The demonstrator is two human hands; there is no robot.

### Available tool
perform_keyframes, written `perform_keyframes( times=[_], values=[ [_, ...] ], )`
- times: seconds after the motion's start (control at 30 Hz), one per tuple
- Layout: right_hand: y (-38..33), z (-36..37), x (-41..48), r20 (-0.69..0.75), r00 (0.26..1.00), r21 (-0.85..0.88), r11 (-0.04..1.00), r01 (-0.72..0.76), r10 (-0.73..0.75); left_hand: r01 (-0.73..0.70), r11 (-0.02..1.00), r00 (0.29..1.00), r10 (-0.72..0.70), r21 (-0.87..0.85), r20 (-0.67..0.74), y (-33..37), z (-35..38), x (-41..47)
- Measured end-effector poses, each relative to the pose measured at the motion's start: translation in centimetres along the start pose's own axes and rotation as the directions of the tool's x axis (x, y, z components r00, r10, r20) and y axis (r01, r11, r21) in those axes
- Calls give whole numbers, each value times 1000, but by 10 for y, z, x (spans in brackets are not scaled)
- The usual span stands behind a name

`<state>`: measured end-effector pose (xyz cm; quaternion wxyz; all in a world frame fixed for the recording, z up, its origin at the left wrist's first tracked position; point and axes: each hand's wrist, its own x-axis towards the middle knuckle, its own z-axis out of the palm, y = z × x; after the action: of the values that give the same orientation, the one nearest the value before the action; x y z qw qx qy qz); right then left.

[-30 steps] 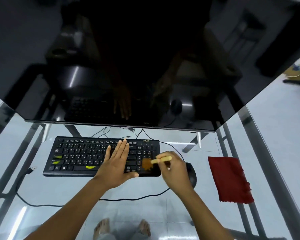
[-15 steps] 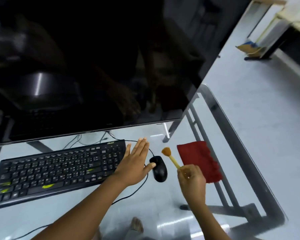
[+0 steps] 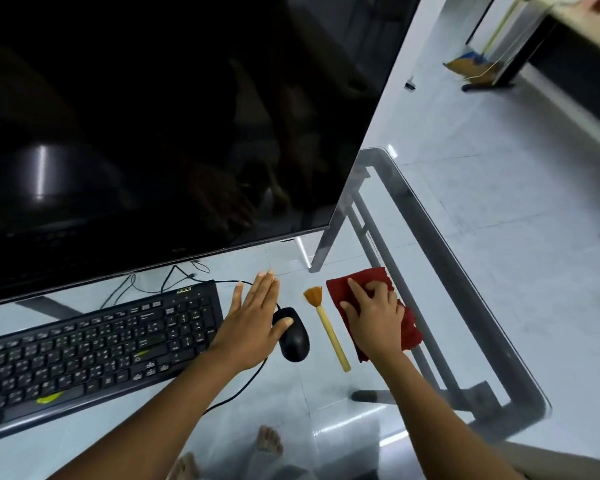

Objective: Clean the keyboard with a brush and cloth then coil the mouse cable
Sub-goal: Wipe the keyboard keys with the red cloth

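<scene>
Since the frame half a second ago, the brush [image 3: 330, 336] has left the right hand [image 3: 374, 317] and now lies on the glass surface [image 3: 84, 441]. That hand has gone to the red cloth [image 3: 411, 329]. It sits on top of the cloth with the index finger stretched forward and the other fingers curled in, bunching the fabric under them. The cloth shows beyond the fingertips and out to the right of the hand, near the surface's right edge.

The brush lies just left of the right hand, apart from it and from the cloth. Its pale handle points back toward the person and its orange bristles fan out at the far end (roughly level with the fingertips).

The left hand [image 3: 253, 327] is flat and open, fingers straight and together, and grips nothing. Its thumb lies over the near-left top of the black mouse [image 3: 295, 339], which sits just right of this hand, between it and the brush. The mouse cable [image 3: 236, 394] runs out from under the left wrist toward the person, and another stretch curves past the fingertips toward the back of the keyboard [image 3: 101, 344]. The keyboard lies flat immediately left of the left hand, its right end beside the palm.

A dark monitor [image 3: 153, 133] stands beyond both hands. Bare feet [image 3: 267, 441] show through the glass, below the forearms.
</scene>
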<state>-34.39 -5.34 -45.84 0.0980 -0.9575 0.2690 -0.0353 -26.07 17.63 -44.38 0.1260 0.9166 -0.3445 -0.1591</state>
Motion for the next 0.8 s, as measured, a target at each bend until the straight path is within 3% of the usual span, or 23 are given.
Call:
perform_keyframes(
  times=[0.13,0.2,0.23,0.3,0.37,0.4,0.47,0.6,0.7,0.8],
  values=[
    [3,3,9,-42,999,120,992,39,-34,4,1000,999,-4,-9,-42,-10,-5,-10],
    [-3,-4,12,4,999,243,969,-37,38,8,1000,998,-8,-3,-59,-21,-6,-22],
    [-12,-12,11,42,991,365,922,-131,125,19,1000,997,-19,-2,-69,-27,-7,-29],
    [-36,-31,6,154,945,628,710,-320,289,49,999,995,-48,10,-91,-42,-11,-44],
    [-72,-50,-3,204,940,779,537,-324,272,91,996,989,-89,16,-115,-59,-17,-64],
    [-93,-59,-10,209,953,830,477,-291,218,114,993,987,-112,11,-119,-70,-19,-76],
    [-133,-64,-28,158,984,846,502,-177,81,161,987,982,-159,9,-106,-90,-25,-98],
    [-205,-43,-56,73,968,703,701,123,-242,280,959,958,-277,35,-71,-133,-35,-137],
    [-235,-9,-68,-12,898,531,758,379,-441,342,939,940,-341,36,-30,-160,-39,-155],
    [-253,25,-95,-11,762,314,721,618,-648,311,948,950,-312,73,5,-175,-39,-165]
  ],
)
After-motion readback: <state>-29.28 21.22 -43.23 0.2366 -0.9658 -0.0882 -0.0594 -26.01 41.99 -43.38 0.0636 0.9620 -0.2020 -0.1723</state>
